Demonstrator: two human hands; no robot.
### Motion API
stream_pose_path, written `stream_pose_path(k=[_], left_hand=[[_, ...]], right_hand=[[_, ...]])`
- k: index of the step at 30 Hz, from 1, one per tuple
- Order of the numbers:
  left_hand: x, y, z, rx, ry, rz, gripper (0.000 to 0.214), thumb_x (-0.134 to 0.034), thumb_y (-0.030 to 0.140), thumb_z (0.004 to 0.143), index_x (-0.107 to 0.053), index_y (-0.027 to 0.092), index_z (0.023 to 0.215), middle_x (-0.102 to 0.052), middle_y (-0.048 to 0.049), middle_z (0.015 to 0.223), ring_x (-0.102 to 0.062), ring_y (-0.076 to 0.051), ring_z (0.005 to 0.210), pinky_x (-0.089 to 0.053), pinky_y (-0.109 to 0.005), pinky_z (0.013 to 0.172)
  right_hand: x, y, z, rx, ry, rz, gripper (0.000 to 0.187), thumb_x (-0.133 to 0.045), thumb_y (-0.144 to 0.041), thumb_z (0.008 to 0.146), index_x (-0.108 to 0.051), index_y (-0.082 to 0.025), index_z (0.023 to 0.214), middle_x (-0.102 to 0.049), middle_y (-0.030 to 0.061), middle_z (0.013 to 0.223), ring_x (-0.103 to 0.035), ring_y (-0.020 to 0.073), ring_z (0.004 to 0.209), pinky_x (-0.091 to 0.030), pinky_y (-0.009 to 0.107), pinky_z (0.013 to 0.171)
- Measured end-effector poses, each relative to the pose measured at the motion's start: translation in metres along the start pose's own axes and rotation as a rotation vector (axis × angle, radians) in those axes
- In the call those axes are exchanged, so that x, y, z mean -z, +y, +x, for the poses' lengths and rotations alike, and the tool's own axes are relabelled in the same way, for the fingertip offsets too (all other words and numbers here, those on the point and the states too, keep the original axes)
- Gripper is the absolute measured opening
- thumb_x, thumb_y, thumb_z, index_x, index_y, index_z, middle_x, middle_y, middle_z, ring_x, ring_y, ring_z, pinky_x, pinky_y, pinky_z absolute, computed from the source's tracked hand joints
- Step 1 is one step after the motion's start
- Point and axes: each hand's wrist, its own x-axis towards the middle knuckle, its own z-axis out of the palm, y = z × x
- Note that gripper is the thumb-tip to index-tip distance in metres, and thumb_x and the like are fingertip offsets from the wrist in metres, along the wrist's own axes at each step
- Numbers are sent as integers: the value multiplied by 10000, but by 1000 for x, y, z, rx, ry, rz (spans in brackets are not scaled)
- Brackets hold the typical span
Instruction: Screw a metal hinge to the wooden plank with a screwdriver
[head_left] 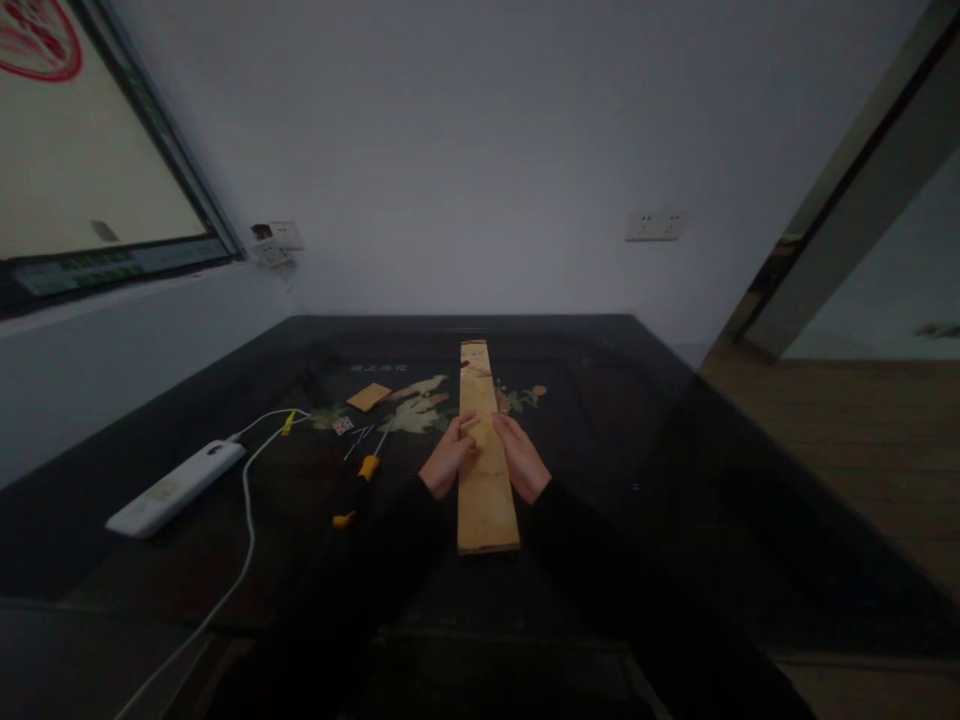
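A long, light wooden board lies lengthwise in front of me on the dark table, its near end toward me. My left hand is closed at the board's left edge, thumb and fingertips over its top face. Along the right edge, my right hand grips the board, with its fingers partly hidden. Whether a small piece sits in the left fingertips is too dim to make out. Toward the board's far end there is a dark mark.
A yellow-and-black screwdriver lies left of my hands, near several thin metal pieces, a small patterned card and a flat wooden piece. Farther left are a white power strip and its cable. A wall bounds the table's far side.
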Motion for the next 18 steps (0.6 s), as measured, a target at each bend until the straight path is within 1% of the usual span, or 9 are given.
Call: stream_pose_path(k=[4, 8, 12, 15, 18], left_hand=[[-29, -9, 2, 2, -85, -35, 540, -486, 43, 622, -522, 170, 1145, -595, -93, 1142, -567, -193, 1016, -438, -312, 903], [-48, -16, 0, 7, -116, -69, 551, -483, 39, 644, -504, 160, 1181, -568, -103, 1222, -536, -207, 1121, -401, -332, 985], [-54, -21, -5, 15, -121, -110, 578, -491, 54, 667, -466, 171, 1232, -547, -100, 1275, -508, -219, 1181, -382, -348, 1023], [-54, -23, -7, 15, -120, -117, 581, -506, 69, 677, -458, 179, 1245, -546, -99, 1289, -499, -230, 1203, -376, -360, 1036], [-51, -25, -8, 9, -108, -77, 587, -506, 70, 684, -458, 181, 1259, -530, -96, 1318, -465, -239, 1247, -353, -371, 1061]], right_hand=[[29, -15, -14, -23, 86, 12, 474, -646, -529, 716, -572, -222, 1068, -636, 68, 1151, -591, 226, 1083, -454, 374, 944], [48, -21, -22, -36, 136, 34, 496, -670, -512, 701, -565, -217, 1085, -626, 73, 1179, -589, 226, 1098, -435, 378, 981], [56, -22, -24, -53, 142, 53, 525, -685, -496, 692, -553, -208, 1111, -602, 87, 1236, -560, 234, 1158, -420, 385, 1011], [56, -22, -25, -75, 139, 50, 532, -680, -492, 696, -546, -211, 1128, -577, 87, 1281, -534, 237, 1199, -420, 384, 1019], [54, -20, -27, -105, 126, 27, 554, -673, -487, 707, -527, -217, 1168, -551, 85, 1315, -510, 240, 1228, -414, 388, 1028]])
